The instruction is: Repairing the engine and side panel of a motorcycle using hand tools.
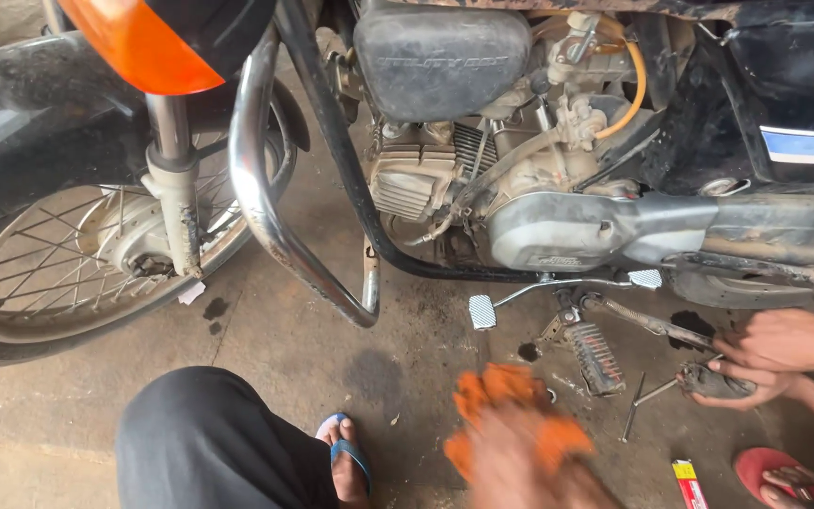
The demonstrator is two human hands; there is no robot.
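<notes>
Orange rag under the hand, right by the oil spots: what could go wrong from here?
1. The blurred hand presses the orange rag beside dark oil spots; it could smear them wider.
2. A loose bolt lies just right of the rag; a sweep might knock it away.
3. The sandalled foot rests near an oily stain; slipping seems possible.

A blurred hand [520,452] clutched a crumpled orange cloth [506,405] over the stained concrete floor [332,339] beside a dusty black motorcycle [539,179]. Further right, another person's hands [765,363] held a grimy dark part [713,380] near loose bolts [635,407].
</notes>
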